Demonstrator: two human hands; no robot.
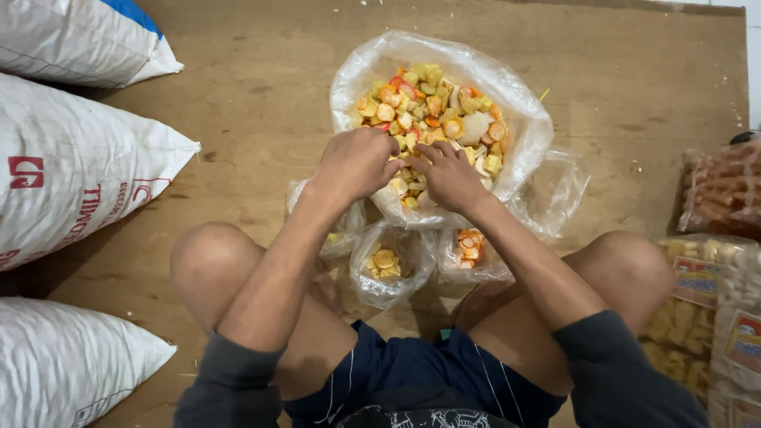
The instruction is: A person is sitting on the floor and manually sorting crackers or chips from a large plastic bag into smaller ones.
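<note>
A large clear plastic bag [519, 119] lies open on the wooden floor, filled with small yellow, orange, red and white snack pieces [432, 103]. Both hands reach into its near edge. My left hand [358, 162] is curled into a loose fist over the pieces, knuckles up. My right hand [450, 176] rests beside it, fingers bent down into the pieces. What the fingers grip is hidden. Just below the hands sit small clear bags: one with yellow pieces [386, 263], one with orange-red pieces [469, 247], and a third [342, 234] partly behind my left forearm.
Three big white woven sacks [79, 174] line the left side. Packed bags of snacks [713, 301] are stacked at the right, with a reddish bag [723, 190] above them. My bare knees [208, 265] flank the small bags. An empty clear bag [559, 190] lies right of the large one.
</note>
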